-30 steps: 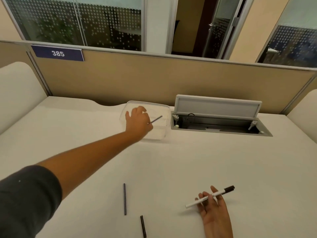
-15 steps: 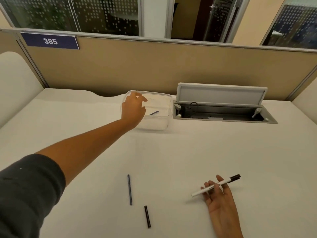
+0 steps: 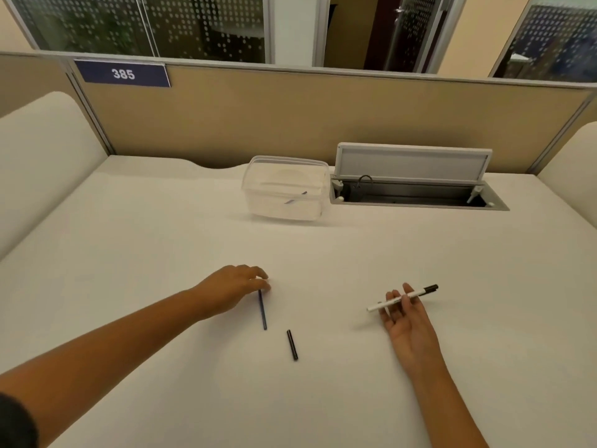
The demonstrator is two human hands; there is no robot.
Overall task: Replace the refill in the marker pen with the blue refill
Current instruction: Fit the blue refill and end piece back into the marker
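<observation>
Reaching for the blue refill

I'm touching its far end with my left hand, fingers curled; right hand is holding the marker pen, palm up.

Two hands: the left hand and the right hand. One marker pen, one blue refill, one black cap, one clear container holding one thin stick, one number plate.

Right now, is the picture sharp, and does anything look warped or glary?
Head view: wide-angle bend curves the partition and desk edges; soft warm light, faint shadows; no strong glare; the refill in the clear container looks slightly smeared.
</observation>
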